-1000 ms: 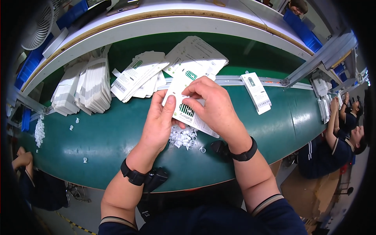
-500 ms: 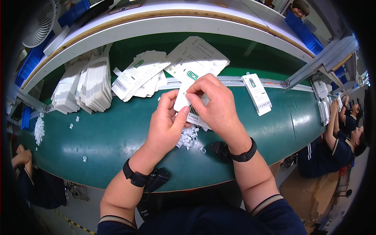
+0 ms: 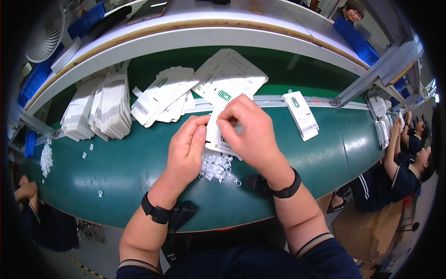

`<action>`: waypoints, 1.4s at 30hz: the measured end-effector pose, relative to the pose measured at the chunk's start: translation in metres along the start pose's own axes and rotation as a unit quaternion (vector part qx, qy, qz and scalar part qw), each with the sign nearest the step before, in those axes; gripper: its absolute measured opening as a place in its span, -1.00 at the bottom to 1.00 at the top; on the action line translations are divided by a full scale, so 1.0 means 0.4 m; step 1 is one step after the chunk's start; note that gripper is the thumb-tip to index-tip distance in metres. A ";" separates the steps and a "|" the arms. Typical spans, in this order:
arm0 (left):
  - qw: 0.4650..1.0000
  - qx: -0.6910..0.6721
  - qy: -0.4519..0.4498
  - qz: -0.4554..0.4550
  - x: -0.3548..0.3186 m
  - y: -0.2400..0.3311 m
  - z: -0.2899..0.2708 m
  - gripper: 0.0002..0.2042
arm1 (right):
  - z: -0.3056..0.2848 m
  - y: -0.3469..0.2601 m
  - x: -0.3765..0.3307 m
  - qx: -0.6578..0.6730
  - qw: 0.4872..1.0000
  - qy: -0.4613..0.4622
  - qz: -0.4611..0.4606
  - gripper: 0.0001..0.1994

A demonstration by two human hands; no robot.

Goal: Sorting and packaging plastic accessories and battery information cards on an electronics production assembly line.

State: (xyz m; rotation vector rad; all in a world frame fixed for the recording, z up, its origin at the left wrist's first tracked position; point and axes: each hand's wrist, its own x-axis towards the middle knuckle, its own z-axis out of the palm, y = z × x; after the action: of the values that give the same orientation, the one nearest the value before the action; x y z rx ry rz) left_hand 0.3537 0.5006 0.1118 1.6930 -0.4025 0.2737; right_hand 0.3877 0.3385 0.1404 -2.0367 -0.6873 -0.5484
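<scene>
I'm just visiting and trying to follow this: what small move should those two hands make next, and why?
Probably press the small piece pinched in the right hand onto the white card that the left hand steadies. Both hands meet at that card, and a pile of small white clips lies just below on the green belt.
</scene>
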 end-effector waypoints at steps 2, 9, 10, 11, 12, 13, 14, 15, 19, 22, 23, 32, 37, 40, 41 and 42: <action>0.998 -0.039 -0.001 -0.051 0.001 -0.010 0.008 -0.77 | -0.011 0.001 0.001 -0.033 0.999 -0.005 -0.019 -0.89; 0.936 -0.274 0.014 -0.219 -0.006 -0.034 -0.007 -0.76 | -0.020 -0.011 -0.012 -0.072 0.996 -0.016 -0.047 -0.93; 0.955 -0.223 0.013 -0.193 -0.007 -0.029 -0.003 -0.76 | -0.021 -0.014 -0.014 -0.070 0.996 -0.025 -0.041 -0.93; 0.971 -0.172 0.014 -0.165 -0.007 -0.019 0.001 -0.77 | -0.016 -0.012 -0.015 -0.062 0.997 -0.021 -0.043 -0.93; 0.977 -0.147 0.029 -0.151 -0.007 -0.008 0.006 -0.76 | -0.017 -0.015 -0.019 -0.060 0.997 -0.020 -0.043 -0.93; 0.981 -0.132 0.041 -0.133 -0.012 -0.015 0.003 -0.76 | -0.013 -0.019 -0.021 -0.053 0.997 -0.021 -0.045 -0.94; 0.982 -0.129 0.042 -0.133 -0.010 -0.016 0.006 -0.78 | -0.015 -0.019 -0.025 -0.062 0.997 -0.009 -0.047 -0.94; 0.982 -0.126 0.044 -0.133 -0.007 -0.016 0.009 -0.80 | -0.017 -0.018 -0.029 -0.064 0.997 -0.014 -0.046 -0.94; 0.986 -0.119 0.023 -0.111 -0.006 -0.042 0.001 -0.85 | -0.018 -0.019 -0.032 -0.051 0.997 -0.022 -0.047 -0.93; 0.995 -0.073 0.050 -0.043 0.001 -0.037 0.007 -0.88 | -0.005 -0.015 -0.029 -0.052 0.997 -0.018 -0.055 -0.93; 0.995 -0.073 0.048 -0.044 0.001 -0.036 0.007 -0.88 | -0.002 -0.014 -0.030 -0.055 0.997 -0.016 -0.056 -0.92; 0.991 -0.120 0.059 -0.026 -0.001 -0.028 -0.007 -0.90 | -0.002 -0.006 -0.023 0.052 0.996 -0.065 -0.010 -0.91; 0.992 -0.117 0.052 -0.020 -0.002 -0.040 -0.009 -0.92 | 0.005 -0.012 -0.024 0.046 0.997 -0.060 -0.015 -0.93; 0.985 -0.148 0.043 -0.072 -0.003 -0.025 0.003 -0.90 | -0.002 0.000 -0.023 0.030 0.998 -0.047 -0.034 -0.94; 0.985 -0.149 0.041 -0.073 -0.003 -0.026 0.005 -0.90 | -0.005 0.002 -0.024 0.020 0.998 -0.040 -0.051 -0.94; 0.987 -0.130 0.043 -0.080 -0.003 -0.030 0.006 -0.89 | -0.005 0.004 -0.025 0.019 0.998 -0.039 -0.049 -0.94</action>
State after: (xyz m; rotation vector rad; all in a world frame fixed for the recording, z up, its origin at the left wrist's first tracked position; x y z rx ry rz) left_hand 0.3576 0.5000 0.1003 1.4428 -0.2244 0.1675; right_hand 0.3810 0.3335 0.1345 -2.0064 -0.8412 -0.5096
